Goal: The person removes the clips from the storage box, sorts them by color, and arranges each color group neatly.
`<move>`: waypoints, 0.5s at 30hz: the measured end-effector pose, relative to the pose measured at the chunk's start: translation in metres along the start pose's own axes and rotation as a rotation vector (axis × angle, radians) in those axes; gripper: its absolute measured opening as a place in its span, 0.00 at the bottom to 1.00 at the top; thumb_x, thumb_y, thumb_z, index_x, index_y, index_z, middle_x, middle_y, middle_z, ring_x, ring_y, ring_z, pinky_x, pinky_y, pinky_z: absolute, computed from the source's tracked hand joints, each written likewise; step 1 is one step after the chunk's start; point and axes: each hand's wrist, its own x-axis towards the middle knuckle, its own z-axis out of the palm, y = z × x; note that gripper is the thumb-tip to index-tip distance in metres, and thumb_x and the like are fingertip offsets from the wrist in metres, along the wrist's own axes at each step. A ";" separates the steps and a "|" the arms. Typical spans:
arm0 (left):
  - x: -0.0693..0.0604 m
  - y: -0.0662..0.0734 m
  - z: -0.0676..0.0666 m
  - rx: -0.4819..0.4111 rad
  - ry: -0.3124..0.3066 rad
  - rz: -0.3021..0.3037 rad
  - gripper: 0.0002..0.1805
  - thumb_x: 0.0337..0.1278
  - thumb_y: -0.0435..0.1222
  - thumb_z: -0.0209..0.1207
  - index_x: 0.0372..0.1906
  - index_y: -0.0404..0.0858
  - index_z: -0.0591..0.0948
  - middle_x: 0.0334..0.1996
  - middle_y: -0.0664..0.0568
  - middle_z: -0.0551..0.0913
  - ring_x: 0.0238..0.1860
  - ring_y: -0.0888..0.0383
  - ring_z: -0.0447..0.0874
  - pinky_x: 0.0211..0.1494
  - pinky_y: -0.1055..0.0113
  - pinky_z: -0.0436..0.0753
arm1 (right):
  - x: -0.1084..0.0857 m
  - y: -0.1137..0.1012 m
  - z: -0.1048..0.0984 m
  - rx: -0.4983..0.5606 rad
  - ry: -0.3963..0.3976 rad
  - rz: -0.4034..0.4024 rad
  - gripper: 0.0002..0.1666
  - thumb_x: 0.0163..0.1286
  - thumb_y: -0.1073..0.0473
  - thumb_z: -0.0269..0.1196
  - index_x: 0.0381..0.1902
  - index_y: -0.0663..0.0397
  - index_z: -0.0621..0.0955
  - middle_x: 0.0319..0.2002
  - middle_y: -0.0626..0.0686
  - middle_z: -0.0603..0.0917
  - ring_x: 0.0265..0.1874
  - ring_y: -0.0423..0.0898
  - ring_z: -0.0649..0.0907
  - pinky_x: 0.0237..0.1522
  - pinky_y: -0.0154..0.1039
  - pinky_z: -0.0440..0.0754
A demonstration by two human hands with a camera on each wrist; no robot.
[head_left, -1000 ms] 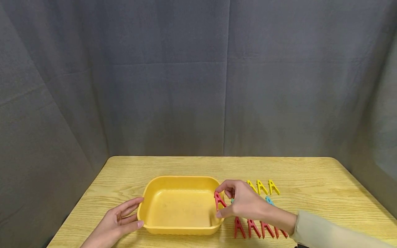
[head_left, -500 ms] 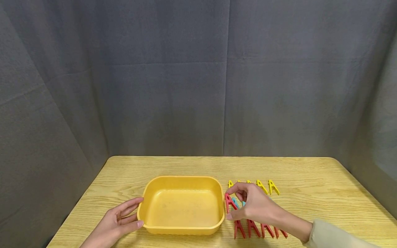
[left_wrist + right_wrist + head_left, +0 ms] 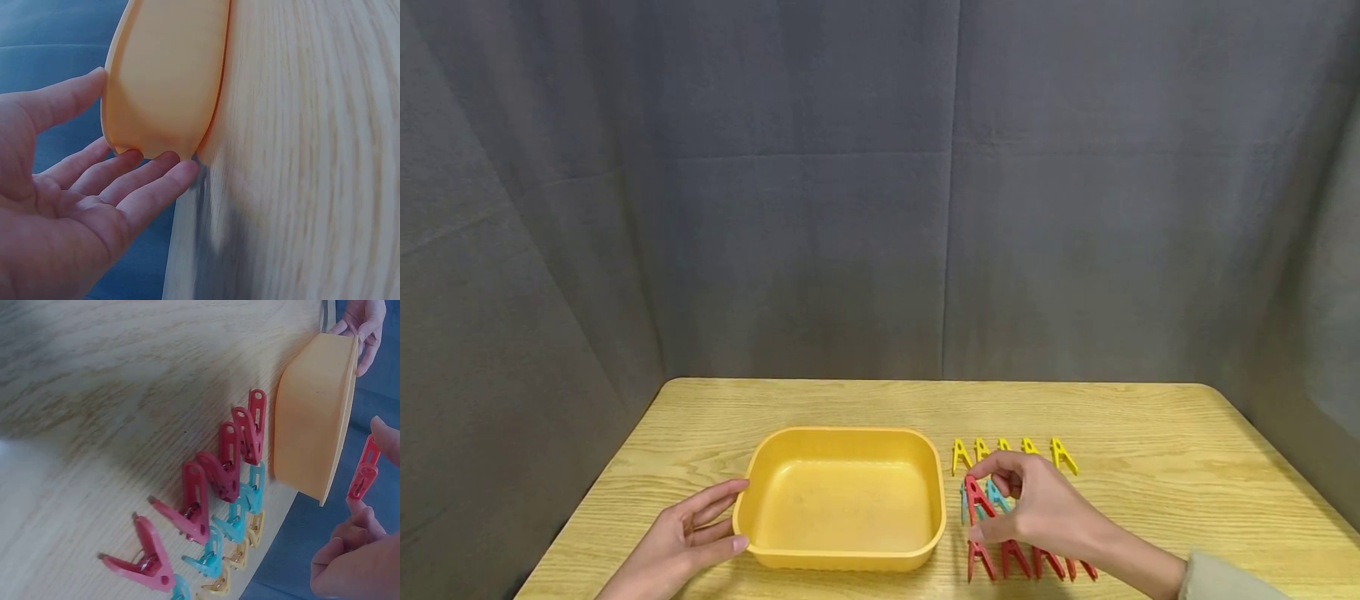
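Note:
My right hand point(image 3: 1052, 512) pinches a red clothespin point(image 3: 976, 497) between thumb and fingertips, lifted above the table just right of a yellow plastic basin point(image 3: 842, 560). The right wrist view shows this clothespin point(image 3: 362, 480) held by its two ends, apart from the basin's wall. The basin's inside holds nothing. At its left end my left hand point(image 3: 673, 546) touches the wall and rim with spread fingers. In the left wrist view those fingertips point(image 3: 165, 159) rest along the basin's end. Below the right hand lie several red clothespins point(image 3: 1011, 558) in a row.
Behind the red row are several light blue clothespins point(image 3: 997, 493), partly hidden by the right hand. Farther back lies a row of yellow clothespins point(image 3: 1063, 456). The wooden table point(image 3: 1150, 467) meets grey curtains point(image 3: 805, 250) at the back and sides.
My right hand has moved right with the red clothespin, from over the basin's right rim to above the clothespin rows. More yellow and blue clothespins show. The left hand and basin stay put.

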 end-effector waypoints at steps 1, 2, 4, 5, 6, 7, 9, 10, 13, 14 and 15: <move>0.000 0.000 0.000 -0.008 -0.006 0.004 0.43 0.66 0.32 0.71 0.79 0.25 0.62 0.77 0.29 0.63 0.71 0.34 0.72 0.61 0.58 0.85 | -0.001 0.001 0.000 -0.001 0.003 0.004 0.33 0.51 0.58 0.85 0.53 0.60 0.84 0.29 0.52 0.68 0.28 0.45 0.68 0.26 0.36 0.64; 0.000 0.000 0.001 -0.015 -0.011 0.008 0.43 0.66 0.32 0.70 0.79 0.24 0.62 0.77 0.29 0.63 0.70 0.34 0.73 0.60 0.59 0.85 | -0.001 0.003 -0.001 -0.004 0.008 0.006 0.33 0.50 0.58 0.85 0.53 0.61 0.84 0.29 0.52 0.68 0.28 0.45 0.67 0.26 0.36 0.64; 0.001 0.000 0.001 -0.030 -0.025 0.020 0.43 0.66 0.31 0.70 0.78 0.23 0.61 0.77 0.28 0.63 0.71 0.35 0.73 0.60 0.59 0.85 | -0.003 0.006 -0.002 -0.015 0.019 0.006 0.34 0.50 0.58 0.85 0.53 0.61 0.84 0.28 0.51 0.68 0.28 0.44 0.67 0.26 0.35 0.63; 0.002 0.000 0.001 -0.038 -0.033 0.024 0.43 0.66 0.31 0.70 0.78 0.23 0.61 0.77 0.28 0.63 0.71 0.35 0.73 0.59 0.59 0.86 | -0.005 0.007 -0.003 -0.021 0.024 0.004 0.34 0.50 0.58 0.85 0.53 0.61 0.84 0.28 0.51 0.68 0.27 0.44 0.66 0.26 0.35 0.63; 0.002 0.000 0.001 -0.044 -0.040 0.029 0.43 0.66 0.30 0.70 0.78 0.23 0.61 0.77 0.28 0.63 0.71 0.35 0.73 0.59 0.59 0.86 | -0.006 0.009 -0.003 -0.025 0.029 0.000 0.34 0.50 0.58 0.85 0.53 0.61 0.84 0.28 0.51 0.68 0.27 0.43 0.66 0.27 0.35 0.63; 0.002 -0.001 0.000 -0.048 -0.046 0.032 0.43 0.66 0.30 0.70 0.79 0.23 0.60 0.77 0.28 0.63 0.71 0.35 0.72 0.59 0.59 0.86 | -0.007 0.011 -0.004 -0.028 0.033 -0.001 0.34 0.50 0.58 0.85 0.53 0.62 0.84 0.27 0.50 0.67 0.26 0.43 0.65 0.27 0.35 0.63; 0.003 -0.001 0.000 -0.051 -0.052 0.036 0.43 0.67 0.30 0.69 0.79 0.23 0.60 0.77 0.28 0.63 0.71 0.36 0.72 0.60 0.60 0.85 | -0.010 0.014 -0.006 -0.023 0.038 0.006 0.34 0.50 0.59 0.84 0.54 0.63 0.84 0.27 0.50 0.67 0.25 0.43 0.64 0.27 0.35 0.62; 0.003 -0.001 0.000 -0.052 -0.053 0.036 0.43 0.67 0.30 0.69 0.79 0.23 0.60 0.77 0.28 0.63 0.71 0.36 0.72 0.60 0.60 0.85 | -0.011 0.016 -0.007 -0.015 0.038 0.011 0.34 0.51 0.59 0.84 0.54 0.63 0.84 0.27 0.50 0.67 0.25 0.43 0.64 0.27 0.36 0.62; 0.002 -0.002 -0.001 -0.049 -0.052 0.034 0.43 0.67 0.30 0.69 0.79 0.23 0.60 0.76 0.28 0.64 0.72 0.36 0.72 0.60 0.60 0.85 | -0.014 0.021 -0.010 0.001 0.043 0.032 0.34 0.52 0.61 0.83 0.55 0.65 0.83 0.27 0.50 0.67 0.25 0.43 0.63 0.27 0.36 0.62; 0.002 -0.002 -0.001 -0.049 -0.052 0.034 0.43 0.67 0.30 0.69 0.79 0.23 0.60 0.76 0.28 0.64 0.72 0.36 0.72 0.60 0.60 0.85 | -0.015 0.022 -0.012 0.007 0.046 0.042 0.34 0.52 0.61 0.83 0.55 0.65 0.83 0.27 0.51 0.67 0.25 0.43 0.63 0.26 0.37 0.62; 0.002 -0.002 -0.002 -0.048 -0.052 0.034 0.43 0.67 0.30 0.69 0.79 0.23 0.60 0.76 0.28 0.64 0.72 0.36 0.72 0.60 0.60 0.85 | -0.017 0.024 -0.013 0.010 0.049 0.050 0.34 0.52 0.62 0.83 0.55 0.65 0.83 0.27 0.51 0.67 0.25 0.44 0.63 0.26 0.37 0.61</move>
